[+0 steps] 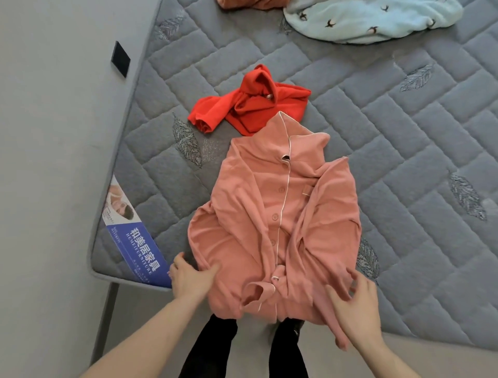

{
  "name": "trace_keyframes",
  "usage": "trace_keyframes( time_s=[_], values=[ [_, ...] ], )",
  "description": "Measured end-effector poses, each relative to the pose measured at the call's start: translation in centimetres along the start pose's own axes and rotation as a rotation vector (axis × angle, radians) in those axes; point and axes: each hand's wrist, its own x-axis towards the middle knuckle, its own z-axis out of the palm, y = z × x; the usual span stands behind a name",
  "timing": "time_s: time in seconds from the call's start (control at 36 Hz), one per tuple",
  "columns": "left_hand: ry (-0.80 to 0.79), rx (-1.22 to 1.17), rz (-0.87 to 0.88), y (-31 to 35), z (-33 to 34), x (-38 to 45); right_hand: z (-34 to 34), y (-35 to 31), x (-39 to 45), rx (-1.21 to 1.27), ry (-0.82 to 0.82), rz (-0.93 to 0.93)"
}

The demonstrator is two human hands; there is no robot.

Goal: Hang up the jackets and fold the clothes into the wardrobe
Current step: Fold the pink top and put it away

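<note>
A pink button-up pyjama top (280, 215) with white piping lies face up on the grey quilted mattress (404, 129), collar away from me, both sleeves folded in over the front, its hem hanging over the near edge. My left hand (191, 278) rests on the lower left side of the top, fingers spread, thumb on the fabric. At the lower right edge of the top, my right hand (355, 305) lies flat with its fingers apart. Neither hand grips the cloth.
A crumpled red garment (250, 104) lies just beyond the collar. A light blue fleece piece with bird prints (372, 20) and an orange cloth (242, 3) lie at the far edge. A blue label (140, 248) sits on the mattress corner. Grey floor is at left; my black-clad legs are below.
</note>
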Motion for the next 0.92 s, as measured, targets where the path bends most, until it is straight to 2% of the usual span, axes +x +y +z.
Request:
trace_keyframes(
  time_s=[0.06,0.11,0.22,0.28,0.33,0.39,0.42,0.44,0.5,0.56,0.61,0.67,0.75,0.83,0.86,0.92],
  values=[
    [-0.063,0.033,0.082,0.7,-0.1,0.1,0.3,0.2,0.5,-0.016,-0.023,0.038],
    [-0.133,0.112,0.237,1.4,0.1,-0.6,0.7,-0.1,0.8,0.008,-0.076,0.106],
    [-0.212,0.41,0.695,2.3,1.2,-3.1,1.9,-0.4,0.7,0.048,-0.192,0.138],
    [-0.338,0.54,0.806,2.3,2.1,-3.9,2.3,-0.2,0.6,0.001,-0.24,0.13],
    [-0.458,0.686,0.847,1.9,2.7,-4.0,2.4,0.0,0.6,-0.042,-0.292,0.107],
    [-0.517,0.682,0.805,1.1,3.0,-3.9,2.1,0.3,0.6,-0.07,-0.309,0.088],
    [-0.512,0.578,0.756,0.7,3.0,-4.2,1.8,0.4,0.5,-0.08,-0.285,0.083],
    [-0.464,0.421,0.685,0.3,2.9,-4.4,1.4,0.6,0.5,-0.09,-0.238,0.078],
    [-0.27,0.132,0.499,-0.8,2.8,-4.9,0.8,1.2,0.4,-0.077,-0.121,0.112],
    [-0.1,0.02,0.332,-2.0,2.9,-5.0,0.5,2.2,0.5,-0.044,-0.071,0.19],
    [-0.106,0.029,0.183,-3.5,3.2,-4.8,0.4,3.3,0.6,-0.027,-0.125,0.247],
    [-0.206,0.059,0.142,-4.4,3.2,-5.0,0.4,3.9,0.4,-0.015,-0.198,0.253],
    [-0.34,0.147,0.227,-4.5,2.5,-5.0,0.4,3.5,-0.4,0.019,-0.311,0.232],
    [-0.483,0.287,0.298,-3.3,0.9,-3.9,0.4,3.2,-0.7,-0.094,-0.468,0.093],
    [-0.487,0.341,0.31,-2.5,0.3,-3.2,0.1,2.9,-0.3,-0.163,-0.488,0.062],
    [-0.374,0.466,0.329,-0.1,-1.3,-1.5,-1.0,1.9,1.3,-0.303,-0.452,0.022]
  ],
)
